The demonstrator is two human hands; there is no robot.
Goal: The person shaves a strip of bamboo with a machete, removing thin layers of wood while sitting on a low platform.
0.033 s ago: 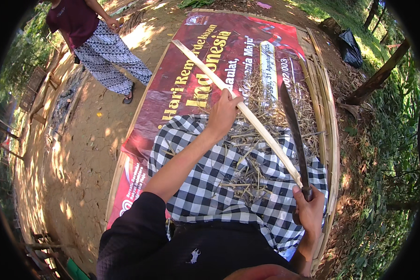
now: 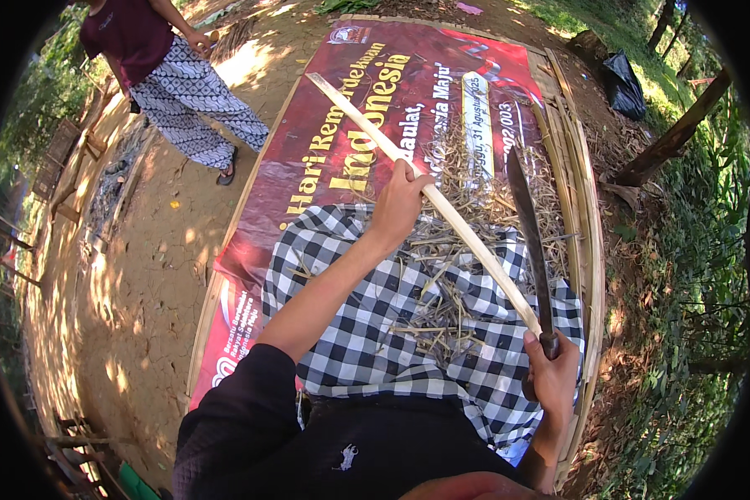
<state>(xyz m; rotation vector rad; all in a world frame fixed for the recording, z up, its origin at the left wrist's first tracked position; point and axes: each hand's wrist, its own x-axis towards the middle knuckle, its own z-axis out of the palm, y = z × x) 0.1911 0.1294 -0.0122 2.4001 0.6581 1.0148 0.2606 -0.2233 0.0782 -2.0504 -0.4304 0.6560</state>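
A long pale strip of split wood or bamboo [image 2: 472, 242] slants from the far left down toward my right side. My left hand [image 2: 398, 208] is closed around it near its middle. My right hand [image 2: 556, 371] grips the handle of a long dark machete [image 2: 532, 227], its blade pointing up and away. The right thumb lies at the strip's near end, close to the base of the blade. Beneath both, a black-and-white checked cloth [image 2: 350, 312] covers my lap, with thin shavings [image 2: 442, 312] scattered on it.
A red printed banner [image 2: 308, 133] covers a slatted platform [image 2: 587, 225] before me, with more shavings on it. Another person [image 2: 179, 83] in patterned trousers stands at the far left on bare ground. A black plastic bag [image 2: 623, 83] and a wooden post [image 2: 675, 137] are on the right.
The machete's tip has shifted very slightly to the right, away from the strip. Both hands keep their grip in almost the same place.
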